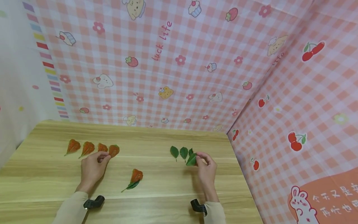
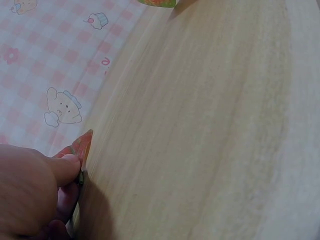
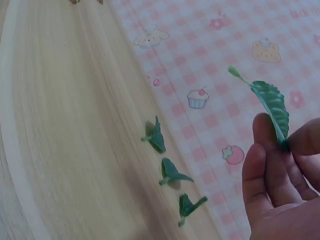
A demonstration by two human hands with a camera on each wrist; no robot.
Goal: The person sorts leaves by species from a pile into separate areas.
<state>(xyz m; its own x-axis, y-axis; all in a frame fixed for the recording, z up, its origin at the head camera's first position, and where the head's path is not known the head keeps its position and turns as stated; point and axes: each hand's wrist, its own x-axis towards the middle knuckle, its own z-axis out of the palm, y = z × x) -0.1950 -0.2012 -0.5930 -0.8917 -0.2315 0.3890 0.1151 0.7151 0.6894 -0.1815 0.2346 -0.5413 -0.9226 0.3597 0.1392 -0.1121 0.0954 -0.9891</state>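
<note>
My left hand (image 1: 93, 168) pinches an orange-red artificial leaf (image 1: 114, 150) between thumb and fingers, close over the table. Left of it, three more orange leaves (image 1: 73, 146) lie in a row, the nearest partly behind the hand. My right hand (image 1: 207, 169) holds a green leaf (image 3: 272, 107) by one end, its pale stem pointing away from the fingers. Just beyond lie three small green leaves (image 3: 170, 171) in a line. Between the hands, nearer me, one orange leaf (image 1: 136, 175) lies against a green leaf (image 1: 132, 185).
The wooden table (image 1: 156, 205) meets a pink checked cloth wall (image 1: 156, 109) at its back edge. Another patterned cloth (image 1: 274, 133) stands along the right side. Each wrist wears a black camera (image 1: 94, 202).
</note>
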